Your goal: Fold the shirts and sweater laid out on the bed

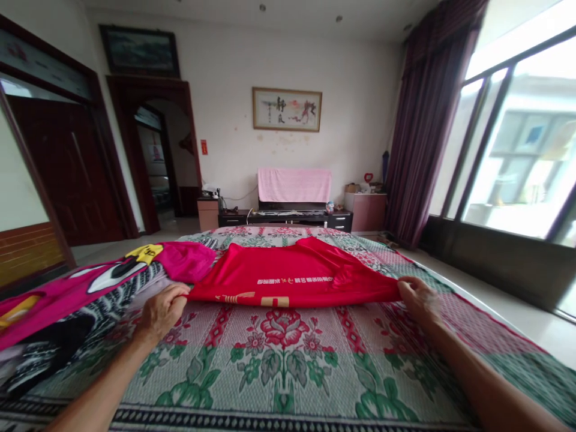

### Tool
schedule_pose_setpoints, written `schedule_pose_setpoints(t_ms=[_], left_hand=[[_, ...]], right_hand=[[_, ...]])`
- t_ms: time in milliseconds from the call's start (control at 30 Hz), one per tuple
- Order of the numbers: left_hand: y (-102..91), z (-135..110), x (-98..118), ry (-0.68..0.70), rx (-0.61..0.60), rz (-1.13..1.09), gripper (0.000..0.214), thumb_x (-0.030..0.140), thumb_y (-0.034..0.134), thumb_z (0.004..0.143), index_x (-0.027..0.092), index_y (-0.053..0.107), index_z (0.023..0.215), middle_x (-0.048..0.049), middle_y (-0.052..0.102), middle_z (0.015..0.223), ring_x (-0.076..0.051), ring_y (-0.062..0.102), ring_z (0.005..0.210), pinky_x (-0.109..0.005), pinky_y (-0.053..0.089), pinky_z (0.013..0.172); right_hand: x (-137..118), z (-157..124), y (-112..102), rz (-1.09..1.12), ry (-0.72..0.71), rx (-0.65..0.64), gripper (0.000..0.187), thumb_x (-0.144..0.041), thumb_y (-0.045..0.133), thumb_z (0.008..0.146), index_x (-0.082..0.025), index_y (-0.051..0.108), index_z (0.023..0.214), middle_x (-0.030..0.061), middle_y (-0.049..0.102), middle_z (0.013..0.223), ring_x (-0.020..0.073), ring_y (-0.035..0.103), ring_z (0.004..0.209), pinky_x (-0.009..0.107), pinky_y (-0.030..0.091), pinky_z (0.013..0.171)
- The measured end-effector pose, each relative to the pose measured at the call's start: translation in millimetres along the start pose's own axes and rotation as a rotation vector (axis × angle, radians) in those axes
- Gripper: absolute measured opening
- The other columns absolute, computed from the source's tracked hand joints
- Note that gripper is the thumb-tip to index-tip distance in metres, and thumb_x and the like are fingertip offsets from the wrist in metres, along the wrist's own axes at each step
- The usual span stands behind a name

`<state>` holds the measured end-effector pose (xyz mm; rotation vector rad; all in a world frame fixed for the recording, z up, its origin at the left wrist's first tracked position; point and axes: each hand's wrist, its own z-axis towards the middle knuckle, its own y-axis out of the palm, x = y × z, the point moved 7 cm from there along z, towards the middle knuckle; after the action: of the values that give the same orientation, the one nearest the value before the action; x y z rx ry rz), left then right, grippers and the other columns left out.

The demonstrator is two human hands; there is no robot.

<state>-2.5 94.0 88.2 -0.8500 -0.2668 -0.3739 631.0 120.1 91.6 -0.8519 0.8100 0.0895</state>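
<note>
A red T-shirt [279, 264] with pale printed lettering and gold marks is stretched sideways over a flowered cloth [288, 360]. At its near left corner my left hand [164, 306] is closed, pinching the fabric. My right hand [420, 298] grips the opposite near corner, fingers closed. Between them the near edge is pulled fairly straight, folded over so that some print shows along it. The shirt's far part lies on the cloth, with a sleeve bunched toward the right.
Left of the red shirt lie a magenta garment [90, 279] with a cartoon print and a black-and-white patterned garment [96, 321]. Beyond the flowered cloth, a low black cabinet [339, 222] and a pink towel [294, 185] stand against the wall. A curtain [416, 132] and windows are at right.
</note>
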Motion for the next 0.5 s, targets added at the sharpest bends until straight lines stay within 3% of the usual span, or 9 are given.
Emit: schedule_pose_setpoints(t_ms=[267,500], left_hand=[[12.2,-1.9,5.8,0.035,-0.364,-0.136,0.030,0.030,0.038,0.073,0.019,0.066,0.070,-0.0061,0.073,0.103,-0.019,0.064,0.101,-0.024,0.046,0.090],[18.9,-3.9,19.5,0.008,-0.625,-0.077,0.033,0.028,0.040,0.071,0.016,0.070,0.077,-0.0048,0.074,0.091,-0.020,0.064,0.088,-0.026,0.045,0.083]], right_hand=[[19.4,6.3,-5.0,-0.023,-0.066,-0.098,0.042,-0.044,0.041,0.068,-0.019,0.067,0.091,0.0093,0.069,0.076,0.0245,0.061,0.068,0.033,0.040,0.061],[34.1,1.7,-24.9,-0.086,-0.097,-0.099,0.048,-0.049,0.039,0.063,-0.020,0.068,0.087,0.0097,0.068,0.076,0.0279,0.061,0.071,0.035,0.042,0.064]])
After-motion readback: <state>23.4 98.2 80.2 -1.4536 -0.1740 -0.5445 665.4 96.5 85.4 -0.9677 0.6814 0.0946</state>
